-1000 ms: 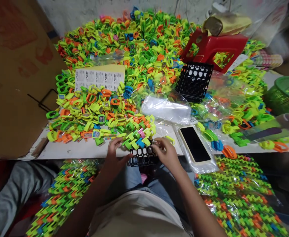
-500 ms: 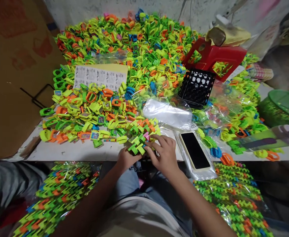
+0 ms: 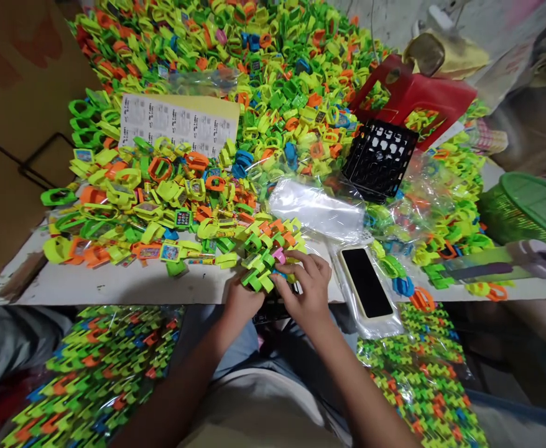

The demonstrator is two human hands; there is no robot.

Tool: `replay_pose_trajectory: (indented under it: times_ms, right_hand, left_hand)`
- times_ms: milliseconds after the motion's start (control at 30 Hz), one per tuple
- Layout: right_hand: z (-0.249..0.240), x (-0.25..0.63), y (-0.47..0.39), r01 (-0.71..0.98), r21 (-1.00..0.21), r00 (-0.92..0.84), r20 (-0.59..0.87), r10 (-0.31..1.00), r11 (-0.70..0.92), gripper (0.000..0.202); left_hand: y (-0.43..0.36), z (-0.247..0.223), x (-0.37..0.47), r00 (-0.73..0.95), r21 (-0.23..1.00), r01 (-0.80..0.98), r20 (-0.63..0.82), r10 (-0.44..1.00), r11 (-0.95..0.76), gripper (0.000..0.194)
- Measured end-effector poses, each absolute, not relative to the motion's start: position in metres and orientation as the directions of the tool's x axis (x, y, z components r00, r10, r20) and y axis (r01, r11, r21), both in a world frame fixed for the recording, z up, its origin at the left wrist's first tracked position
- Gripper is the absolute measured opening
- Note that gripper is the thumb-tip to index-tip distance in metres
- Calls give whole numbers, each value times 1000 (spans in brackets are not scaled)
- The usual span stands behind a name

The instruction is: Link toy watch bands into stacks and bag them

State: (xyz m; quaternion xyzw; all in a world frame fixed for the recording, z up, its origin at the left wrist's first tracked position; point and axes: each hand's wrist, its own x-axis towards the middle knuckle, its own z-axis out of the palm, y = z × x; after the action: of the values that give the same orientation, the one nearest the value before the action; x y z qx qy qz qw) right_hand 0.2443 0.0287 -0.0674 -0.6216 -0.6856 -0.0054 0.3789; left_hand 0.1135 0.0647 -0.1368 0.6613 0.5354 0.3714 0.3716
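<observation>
A cluster of small plastic toy watches (image 3: 264, 249) in green, yellow and orange, with a pink one, stands in tight rows at the table's front edge. My left hand (image 3: 242, 303) grips its lower left side, with most fingers hidden beneath and behind it. Bent over the right side of the cluster is my right hand (image 3: 306, 283), its thumb and fingers closed at a blue piece just below the pink one. Part of a black plastic holder (image 3: 273, 309) shows below the cluster, between my hands.
Loose toy watches (image 3: 282, 81) heap across the table. A label sheet (image 3: 180, 124), clear bags (image 3: 317, 208), a black basket (image 3: 379, 158), a red stool (image 3: 413, 96), a phone (image 3: 366, 283), a bottle (image 3: 497, 264) and a green basket (image 3: 525, 208) surround the work. Packed watches (image 3: 100, 367) lie below left.
The view has shifted and tilted slightly downward. Both hands stay at the cluster in nearly the same grip, and more of the black holder shows below it.
</observation>
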Motion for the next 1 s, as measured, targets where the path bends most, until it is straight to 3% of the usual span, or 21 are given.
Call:
replay_pose_trajectory:
  times_ms: [133, 267, 400, 467, 567, 633, 767, 867, 1000]
  right_hand:
    - [-56, 259, 17, 863, -431, 22, 555, 832, 265, 20]
    - [-50, 264, 1, 889, -372, 16, 606, 796, 266, 19]
    - [-68, 265, -4, 834, -479, 122, 645, 755, 275, 14]
    - [-85, 267, -2, 729, -645, 249, 563, 788, 230, 13]
    - [-106, 270, 4, 536, -839, 258, 267, 928, 93, 21]
    - [-113, 270, 10, 484, -874, 171, 125, 977, 27, 26]
    - [-112, 268, 24, 408, -912, 123, 14, 992, -38, 30]
    - [-111, 266, 34, 339, -938, 15, -72, 997, -73, 21]
    - [-114, 263, 43, 246, -967, -90, -90, 992, -66, 10]
  left_hand:
    - [64, -142, 112, 130, 886, 439, 98, 987, -146, 9]
    - [61, -148, 102, 196, 936, 339, 23, 980, -90, 26]
    - [59, -149, 92, 219, 983, 183, -74, 973, 34, 42]
    - [59, -147, 92, 191, 978, 201, -84, 978, 45, 39]
    - [58, -144, 95, 118, 962, 274, -40, 992, 6, 29]
    - [56, -144, 98, 37, 978, 209, -3, 999, -4, 31]
    - [49, -149, 98, 8, 1000, 28, -8, 1000, 8, 42]
    - [44, -148, 90, 43, 991, 129, 27, 999, -32, 40]
    - [37, -127, 72, -78, 935, 268, 261, 962, -232, 42]
